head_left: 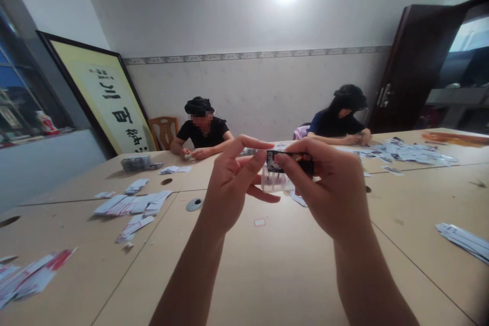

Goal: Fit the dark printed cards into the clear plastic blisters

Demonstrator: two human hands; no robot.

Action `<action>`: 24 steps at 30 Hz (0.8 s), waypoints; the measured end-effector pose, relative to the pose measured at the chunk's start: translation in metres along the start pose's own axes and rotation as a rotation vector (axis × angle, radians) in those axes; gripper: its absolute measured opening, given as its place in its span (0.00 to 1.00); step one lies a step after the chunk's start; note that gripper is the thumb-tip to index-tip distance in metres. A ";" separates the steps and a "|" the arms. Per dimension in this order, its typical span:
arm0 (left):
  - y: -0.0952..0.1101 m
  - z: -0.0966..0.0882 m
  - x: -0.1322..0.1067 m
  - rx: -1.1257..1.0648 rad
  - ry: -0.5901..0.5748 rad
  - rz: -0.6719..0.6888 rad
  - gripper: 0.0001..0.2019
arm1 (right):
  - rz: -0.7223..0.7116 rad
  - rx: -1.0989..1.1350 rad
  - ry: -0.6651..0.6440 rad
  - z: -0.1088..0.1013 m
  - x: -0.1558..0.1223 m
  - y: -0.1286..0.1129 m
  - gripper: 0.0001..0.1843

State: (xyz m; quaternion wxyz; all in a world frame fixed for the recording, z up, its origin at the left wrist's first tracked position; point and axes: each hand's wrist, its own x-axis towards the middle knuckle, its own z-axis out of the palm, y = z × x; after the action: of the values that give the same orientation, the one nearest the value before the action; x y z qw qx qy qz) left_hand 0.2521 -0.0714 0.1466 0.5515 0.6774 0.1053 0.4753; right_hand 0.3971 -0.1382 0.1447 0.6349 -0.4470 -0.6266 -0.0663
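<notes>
Raised over the table, my left hand is closed round the left side of a small clear plastic container, its thumb at the top near a black label. My right hand pinches that black printed label between thumb and fingers. The label lies along the upper side of the container; whether it is stuck down there, I cannot tell. Ring-like ridges show through the clear wall below it. Fingers hide both ends of the container.
Paper slips lie in stacks on the left of the table, with more slips scattered at the far right. A pile of round containers stands at the far left. Two people sit opposite, working with their hands.
</notes>
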 end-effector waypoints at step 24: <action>-0.003 -0.002 0.003 0.047 -0.031 0.026 0.11 | -0.008 -0.001 0.032 0.001 0.000 -0.002 0.06</action>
State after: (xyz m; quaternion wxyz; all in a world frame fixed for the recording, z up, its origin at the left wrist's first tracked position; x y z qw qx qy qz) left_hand 0.2539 -0.0671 0.1457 0.5307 0.6989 0.0992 0.4690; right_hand 0.3954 -0.1390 0.1449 0.6443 -0.4438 -0.6181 -0.0764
